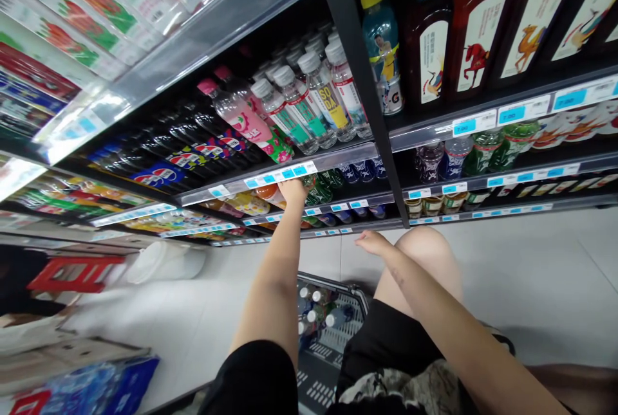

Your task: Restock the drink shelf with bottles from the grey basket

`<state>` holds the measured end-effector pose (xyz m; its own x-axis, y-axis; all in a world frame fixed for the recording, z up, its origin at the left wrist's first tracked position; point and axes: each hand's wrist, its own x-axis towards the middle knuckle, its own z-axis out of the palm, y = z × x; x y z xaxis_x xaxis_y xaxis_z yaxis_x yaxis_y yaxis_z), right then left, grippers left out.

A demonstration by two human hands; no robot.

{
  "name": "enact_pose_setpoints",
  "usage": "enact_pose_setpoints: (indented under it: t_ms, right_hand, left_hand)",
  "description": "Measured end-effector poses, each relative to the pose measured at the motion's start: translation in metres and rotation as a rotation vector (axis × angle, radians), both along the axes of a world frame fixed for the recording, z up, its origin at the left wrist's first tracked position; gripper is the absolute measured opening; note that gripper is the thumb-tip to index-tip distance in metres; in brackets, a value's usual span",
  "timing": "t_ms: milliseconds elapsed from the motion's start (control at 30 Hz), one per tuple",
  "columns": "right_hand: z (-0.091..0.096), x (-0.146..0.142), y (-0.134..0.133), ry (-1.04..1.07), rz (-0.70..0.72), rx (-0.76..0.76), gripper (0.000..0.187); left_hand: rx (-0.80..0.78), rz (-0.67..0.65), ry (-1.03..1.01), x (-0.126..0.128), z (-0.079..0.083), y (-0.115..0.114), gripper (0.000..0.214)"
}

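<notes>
Left hand (pixel 292 191) reaches past the shelf (pixel 226 188) edge among bottles (pixel 317 195), grip hidden; right hand (pixel 373 242) rests slack and empty. Best to grasp one bottle squarely.

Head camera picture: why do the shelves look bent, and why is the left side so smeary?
In the head view the wide lens bends the price rail into a slant; the left edge is blurred, the red stool soft; glare whitens the upper shelf front; the left hand and soda bottles are sharp.
</notes>
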<state>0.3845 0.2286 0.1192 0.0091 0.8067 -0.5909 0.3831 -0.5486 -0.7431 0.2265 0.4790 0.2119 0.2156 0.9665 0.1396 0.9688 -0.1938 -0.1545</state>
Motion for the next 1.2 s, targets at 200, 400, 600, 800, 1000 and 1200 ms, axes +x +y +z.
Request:
enact_pose_setpoints:
  t_ms: [200, 400, 600, 800, 1000, 1200]
  right_hand:
    - [-0.004, -0.006, 0.002, -0.024, 0.060, -0.012, 0.026]
    - [-0.006, -0.006, 0.005, -0.035, 0.073, -0.015, 0.026]
    - [-0.001, -0.014, 0.008, -0.062, 0.105, -0.005, 0.024]
    - [0.003, -0.021, 0.006, -0.151, 0.189, -0.008, 0.028]
    - [0.002, -0.020, 0.001, -0.225, 0.242, -0.027, 0.031]
    - [0.003, -0.022, -0.006, -0.295, 0.334, -0.038, 0.035]
  left_hand:
    - [0.064, 0.004, -0.006, 0.006, -0.009, 0.007, 0.048]
    - [0.054, 0.016, -0.027, 0.009, -0.011, 0.012, 0.043]
    - [0.035, -0.001, -0.017, 0.016, -0.009, 0.006, 0.037]
    - [0.047, -0.017, -0.027, 0.018, -0.009, 0.001, 0.037]
    - [0.081, -0.017, -0.047, 0.013, -0.012, -0.001, 0.036]
    - [0.041, -0.092, -0.055, 0.004, -0.005, -0.007, 0.054]
